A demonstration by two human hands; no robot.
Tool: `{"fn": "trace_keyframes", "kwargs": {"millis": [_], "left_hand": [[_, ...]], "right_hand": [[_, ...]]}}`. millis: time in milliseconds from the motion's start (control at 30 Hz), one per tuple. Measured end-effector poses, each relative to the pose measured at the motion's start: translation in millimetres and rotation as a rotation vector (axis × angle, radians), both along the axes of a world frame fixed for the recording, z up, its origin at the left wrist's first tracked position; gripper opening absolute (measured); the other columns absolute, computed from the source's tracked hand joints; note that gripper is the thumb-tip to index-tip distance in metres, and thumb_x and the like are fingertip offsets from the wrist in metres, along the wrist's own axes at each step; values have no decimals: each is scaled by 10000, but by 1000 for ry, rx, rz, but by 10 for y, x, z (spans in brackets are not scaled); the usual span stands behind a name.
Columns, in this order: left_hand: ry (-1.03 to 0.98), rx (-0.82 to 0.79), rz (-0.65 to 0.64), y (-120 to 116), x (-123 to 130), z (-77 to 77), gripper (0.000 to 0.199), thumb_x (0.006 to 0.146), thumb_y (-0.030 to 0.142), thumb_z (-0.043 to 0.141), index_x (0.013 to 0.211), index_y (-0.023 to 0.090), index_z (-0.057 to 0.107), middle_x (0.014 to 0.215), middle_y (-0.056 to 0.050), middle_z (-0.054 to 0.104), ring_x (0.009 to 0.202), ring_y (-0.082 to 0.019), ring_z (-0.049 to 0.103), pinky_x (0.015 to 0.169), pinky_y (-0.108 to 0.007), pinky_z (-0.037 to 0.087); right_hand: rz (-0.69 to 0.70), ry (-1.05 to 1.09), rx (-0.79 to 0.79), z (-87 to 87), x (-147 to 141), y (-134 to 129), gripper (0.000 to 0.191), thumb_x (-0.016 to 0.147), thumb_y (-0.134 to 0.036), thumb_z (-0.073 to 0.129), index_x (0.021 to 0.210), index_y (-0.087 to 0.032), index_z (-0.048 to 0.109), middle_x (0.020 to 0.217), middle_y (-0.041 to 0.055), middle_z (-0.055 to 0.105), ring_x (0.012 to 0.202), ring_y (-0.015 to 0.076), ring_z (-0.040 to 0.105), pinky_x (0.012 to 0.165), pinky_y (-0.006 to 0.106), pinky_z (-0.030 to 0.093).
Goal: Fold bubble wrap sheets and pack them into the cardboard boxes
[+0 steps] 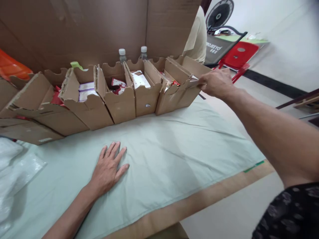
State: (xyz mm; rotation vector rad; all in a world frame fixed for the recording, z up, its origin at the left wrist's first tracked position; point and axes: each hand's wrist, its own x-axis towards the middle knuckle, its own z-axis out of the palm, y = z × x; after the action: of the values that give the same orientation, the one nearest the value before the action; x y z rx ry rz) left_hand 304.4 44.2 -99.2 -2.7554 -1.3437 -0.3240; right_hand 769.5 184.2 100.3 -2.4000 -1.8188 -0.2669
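In the head view, open-topped brown cardboard boxes (pixel 123 108) are lined up along the far side of the cloth-covered table (pixel 199 195), their mouths upward, presumably so their contents can be reached. The rightmost box (pixel 190 95) stands near the table's right edge, where its rim is met by the right hand (pixel 218 81); the fingers are curled, but what is gripped cannot be told. The left hand (pixel 106 171) is laid palm-down, fingers open and spread, on the pale green cloth (pixel 154 159), likely for support.
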Motion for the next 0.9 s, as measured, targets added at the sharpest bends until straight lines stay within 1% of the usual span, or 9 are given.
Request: {"fn": "trace_keyframes", "kwargs": {"millis": [100, 167, 300, 367, 467, 600, 700, 800, 900], "left_hand": [[-39, -17, -9, 3, -18, 19, 580, 1054, 522, 470, 1533, 207, 562, 1648, -169, 492, 1543, -394, 440, 1250, -648, 345], [-74, -30, -13, 6, -34, 18, 571, 1055, 527, 473, 1519, 207, 568, 1634, -164, 512, 1536, -391, 452, 1248, -652, 350], [-119, -61, -18, 24, -62, 16, 540, 1055, 515, 484, 1481, 202, 594, 1617, -165, 531, 1525, -386, 466, 1243, -650, 365], [-132, -79, -17, 33, -68, 26, 524, 1053, 500, 498, 1466, 198, 608, 1609, -170, 540, 1522, -383, 470, 1248, -646, 363], [-152, -103, -11, 37, -66, 49, 501, 1050, 473, 513, 1442, 183, 626, 1595, -180, 551, 1517, -388, 474, 1248, -657, 358], [-194, -130, -8, 38, -55, 70, 478, 1044, 449, 521, 1414, 172, 643, 1582, -189, 559, 1506, -394, 481, 1242, -667, 359], [-229, -121, 3, 51, -59, 60, 488, 1025, 463, 550, 1395, 163, 652, 1550, -202, 579, 1488, -411, 493, 1239, -665, 365], [-290, -85, 37, 68, -82, 24, 510, 1009, 478, 569, 1390, 150, 650, 1525, -217, 586, 1473, -412, 504, 1229, -639, 392], [-353, -51, 50, 79, -119, -22, 529, 1004, 484, 570, 1390, 130, 644, 1517, -238, 580, 1467, -411, 506, 1214, -624, 416]], "right_hand": [[-12, -20, -32, -1, -19, -8, 145, 900, -57, 706, 1009, -18, 794, 1258, 143, 769, 1355, 288, 595, 1132, 547, 257], [10, -75, -68, 17, -56, -132, 152, 843, 3, 731, 952, -67, 811, 1192, 86, 798, 1305, 271, 633, 1105, 524, 281], [-15, -197, -235, 110, -281, -497, 121, 870, -139, 771, 984, -122, 811, 1075, 101, 815, 1119, 243, 714, 901, 421, 379], [21, -255, -280, 170, -493, -641, 124, 905, -241, 758, 909, -121, 787, 1020, 108, 812, 1004, 211, 723, 783, 362, 363], [167, -321, -288, 257, -896, -719, 246, 938, -295, 713, 751, -137, 712, 929, 65, 795, 859, 154, 695, 694, 316, 326], [322, -320, -266, 369, -1554, -635, 212, 913, -242, 660, 716, -168, 690, 832, 56, 760, 817, 187, 698, 686, 293, 406], [415, -118, -205, 490, -2114, -586, 157, 850, -154, 642, 702, -170, 695, 797, 69, 751, 818, 213, 710, 743, 301, 505], [557, 312, -75, 674, -2559, -619, 211, 878, -109, 580, 721, -156, 712, 726, 50, 724, 717, 169, 699, 662, 264, 520], [664, 575, 217, 834, -2624, -683, 181, 877, -101, 618, 761, -145, 749, 742, 22, 733, 657, 98, 657, 596, 211, 479]]}}
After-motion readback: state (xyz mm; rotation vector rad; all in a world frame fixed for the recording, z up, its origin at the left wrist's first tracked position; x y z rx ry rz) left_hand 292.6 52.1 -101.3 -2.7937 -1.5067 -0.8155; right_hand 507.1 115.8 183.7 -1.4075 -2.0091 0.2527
